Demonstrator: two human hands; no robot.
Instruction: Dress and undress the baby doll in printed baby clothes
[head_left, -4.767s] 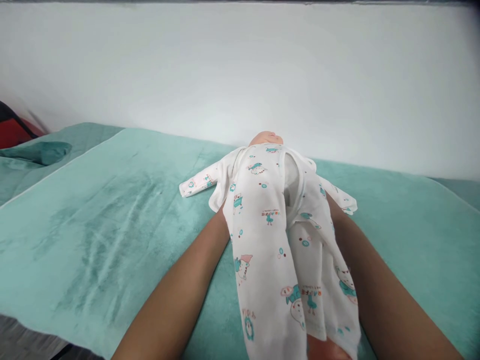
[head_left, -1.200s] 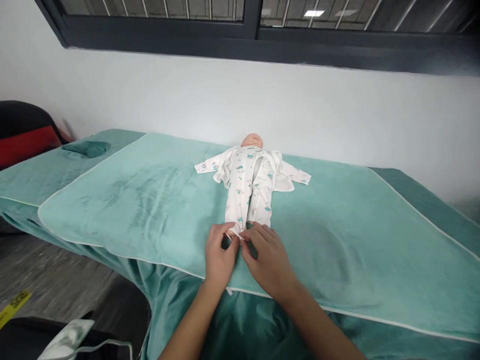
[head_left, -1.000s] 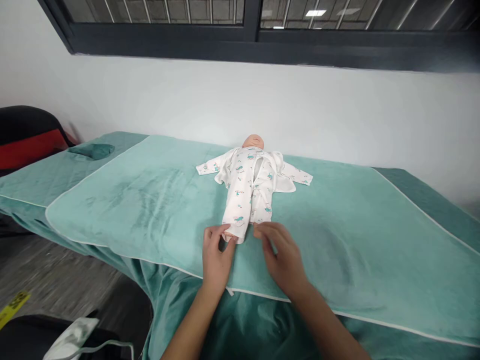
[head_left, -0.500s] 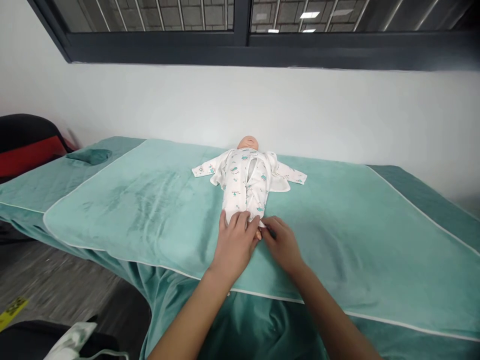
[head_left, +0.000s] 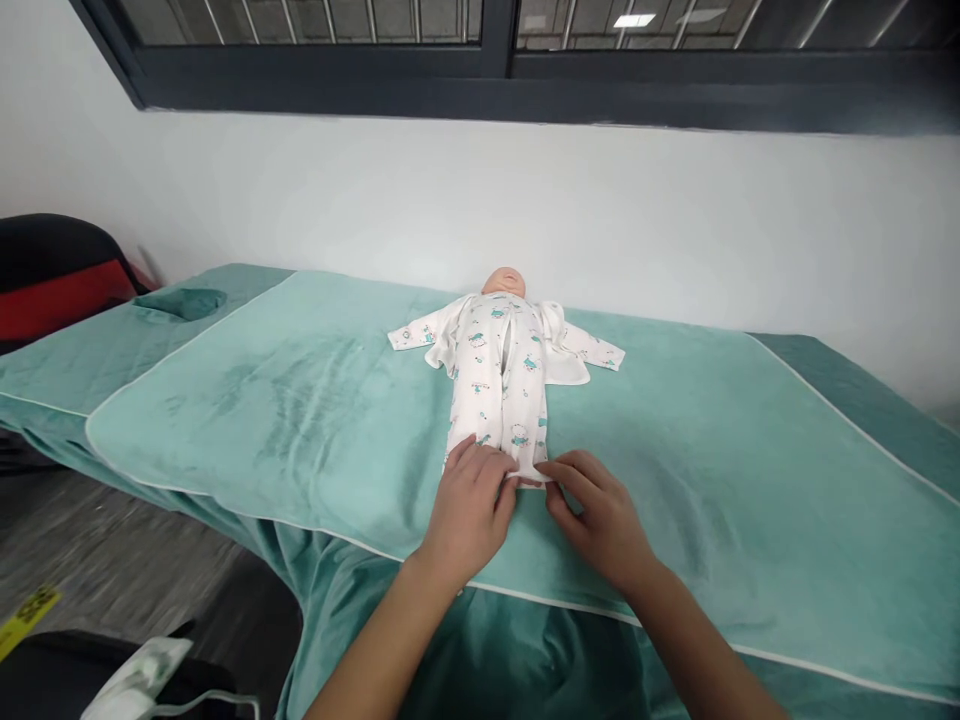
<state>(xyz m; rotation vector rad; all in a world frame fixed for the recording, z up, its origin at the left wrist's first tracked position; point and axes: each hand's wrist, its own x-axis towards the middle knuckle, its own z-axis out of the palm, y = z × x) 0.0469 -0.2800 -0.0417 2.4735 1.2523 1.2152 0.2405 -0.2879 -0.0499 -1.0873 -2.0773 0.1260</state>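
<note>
A baby doll point(head_left: 505, 281) lies on its back on the green padded bed, its head toward the wall. It wears a white printed baby outfit point(head_left: 480, 370), with sleeves spread to both sides and a gap down the front. At the cuff of the trouser leg on the right, my left hand point(head_left: 471, 510) pinches one side of the hem. My right hand point(head_left: 596, 510) pinches the other side of that same hem, thumb and forefinger closed on it. The doll's feet are mostly hidden by cloth and fingers.
A green velvety cover with white piping point(head_left: 720, 480) spreads over the bed point(head_left: 45, 365). A black and red chair point(head_left: 60, 285) stands at the far left. Behind the bed is a white wall with a dark window frame point(head_left: 322, 85). A white device with a cable point(head_left: 139, 680) sits at lower left.
My right hand has moved right and slightly down, drawing the trouser hem out wider. The leg cloth now lies straighter and longer, covering the foot that showed before.
</note>
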